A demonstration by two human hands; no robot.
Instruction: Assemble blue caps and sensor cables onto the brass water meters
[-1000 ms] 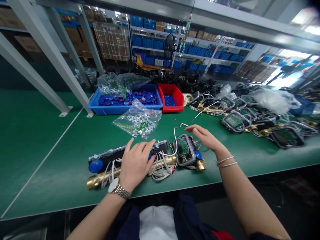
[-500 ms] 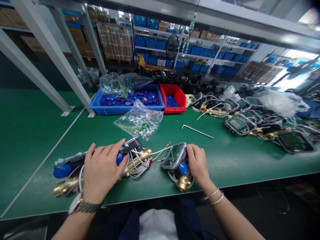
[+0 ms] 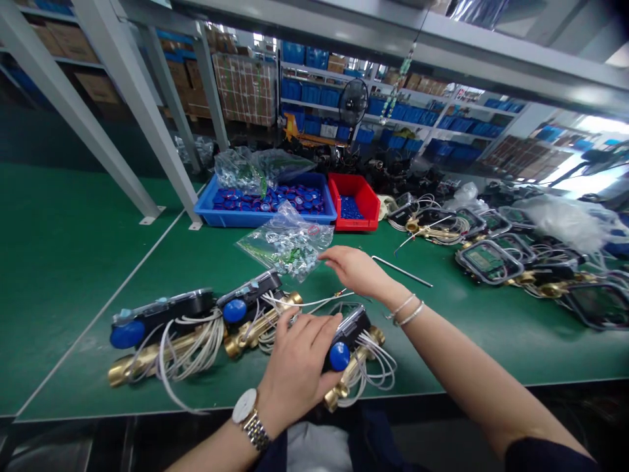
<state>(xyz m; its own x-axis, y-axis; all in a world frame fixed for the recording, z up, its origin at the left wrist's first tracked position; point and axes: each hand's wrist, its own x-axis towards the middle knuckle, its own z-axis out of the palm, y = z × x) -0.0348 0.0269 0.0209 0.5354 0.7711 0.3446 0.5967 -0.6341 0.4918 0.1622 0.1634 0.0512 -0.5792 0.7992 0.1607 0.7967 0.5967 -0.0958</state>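
Observation:
My left hand is closed around the black housing of a meter with a brass pipe body, a blue round cap and coiled white cables. Farther back, my right hand stretches its fingers to the right edge of a clear plastic bag of small light-blue parts; whether they touch it I cannot tell. Left of my left hand lie two similar meters, one nearer and one farther left, both with blue caps and small light-blue pieces on top.
Behind the bag stand a blue tray of blue round caps and a red bin of small blue parts. A hex key lies right of my right hand. Several more meters crowd the right side. Metal posts rise at left.
My left hand has left the left-hand meters and moved right onto the nearest one, which is now turned. My right hand has let go of that meter and reached forward to the bag.

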